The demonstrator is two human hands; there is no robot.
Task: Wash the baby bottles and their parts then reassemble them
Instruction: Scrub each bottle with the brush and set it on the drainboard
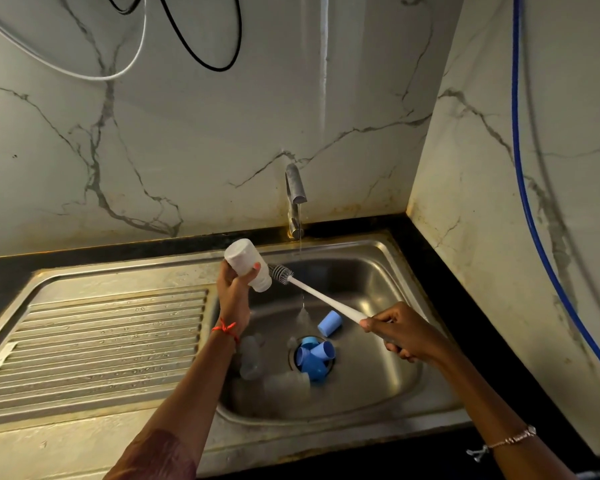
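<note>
My left hand (234,289) grips a white, soapy baby bottle (247,264) above the sink, its base up and its mouth tilted down to the right. My right hand (399,332) holds the white handle of a bottle brush (312,292). The grey bristle head sits just outside the bottle's mouth. In the basin lie several blue caps and collars (315,356) over the drain, another blue cap (329,323) to the right, and clear bottles (286,382) and teats (250,355) near my left wrist.
A steel tap (296,190) on the back wall runs a thin stream into the steel sink (371,271). A ribbed drainboard (101,334) lies to the left. Black countertop edges the sink, with marble walls behind and on the right. A blue hose (527,202) hangs at right.
</note>
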